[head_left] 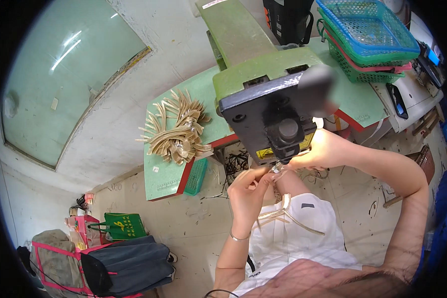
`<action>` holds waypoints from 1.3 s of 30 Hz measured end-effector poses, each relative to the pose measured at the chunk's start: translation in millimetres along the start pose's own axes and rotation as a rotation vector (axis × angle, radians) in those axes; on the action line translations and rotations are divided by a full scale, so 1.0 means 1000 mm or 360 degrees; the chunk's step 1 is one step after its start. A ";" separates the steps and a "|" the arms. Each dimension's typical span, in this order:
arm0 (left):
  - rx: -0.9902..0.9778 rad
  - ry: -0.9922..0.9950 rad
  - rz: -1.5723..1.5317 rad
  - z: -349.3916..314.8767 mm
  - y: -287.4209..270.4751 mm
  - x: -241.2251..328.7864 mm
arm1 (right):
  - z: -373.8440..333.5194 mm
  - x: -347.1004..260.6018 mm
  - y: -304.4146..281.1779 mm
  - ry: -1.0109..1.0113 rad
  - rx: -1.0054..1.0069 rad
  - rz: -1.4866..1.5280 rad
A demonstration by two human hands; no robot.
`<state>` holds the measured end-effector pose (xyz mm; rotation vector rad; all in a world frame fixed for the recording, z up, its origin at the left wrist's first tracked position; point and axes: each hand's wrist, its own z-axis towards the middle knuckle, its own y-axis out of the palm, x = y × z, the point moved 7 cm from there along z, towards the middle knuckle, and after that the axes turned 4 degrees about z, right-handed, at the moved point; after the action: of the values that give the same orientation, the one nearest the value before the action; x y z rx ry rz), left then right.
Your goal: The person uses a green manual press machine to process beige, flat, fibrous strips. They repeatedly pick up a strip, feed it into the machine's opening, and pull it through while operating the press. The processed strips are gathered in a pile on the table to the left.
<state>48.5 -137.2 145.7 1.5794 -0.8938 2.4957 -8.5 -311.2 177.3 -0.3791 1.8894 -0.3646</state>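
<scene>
My left hand (247, 194) pinches a small gold strap (277, 169) with a shiny, pale end, right under the black head of a green machine (283, 111). From the other side, my right hand (319, 153) meets it with closed fingers at the same strap. The fingertips of both hands nearly touch and cover most of the piece. More gold straps (285, 214) lie across the white garment on my lap. At the left of the green worktable (160, 175) is a heap of gold straps (176, 130), some bundled together.
Stacked plastic baskets (367, 37), blue, green and pink, stand on the table's far right, near a phone (397, 101). A teal basket (196, 176) sits beneath the table's left part. Bags (124, 226) and a chair draped with dark clothing (126, 263) are at lower left.
</scene>
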 end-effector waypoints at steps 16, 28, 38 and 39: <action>-0.0147 -0.0598 -0.0833 -0.020 0.015 -0.028 | -0.027 0.019 0.000 0.0123 -0.0015 0.0640; -0.0204 -0.0658 -0.1025 -0.023 0.021 -0.019 | -0.029 0.022 0.001 0.0007 0.0106 0.0766; -0.0218 -0.0770 -0.1136 -0.024 0.021 -0.028 | -0.027 0.031 0.006 -0.0018 0.0129 0.0755; -0.0201 -0.0785 -0.1108 -0.027 0.020 -0.031 | -0.025 0.032 0.009 -0.0031 0.0126 0.0764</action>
<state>34.8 -132.2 102.3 2.0424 -0.3966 1.5842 -43.0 -315.3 155.3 0.1273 1.8701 -0.1101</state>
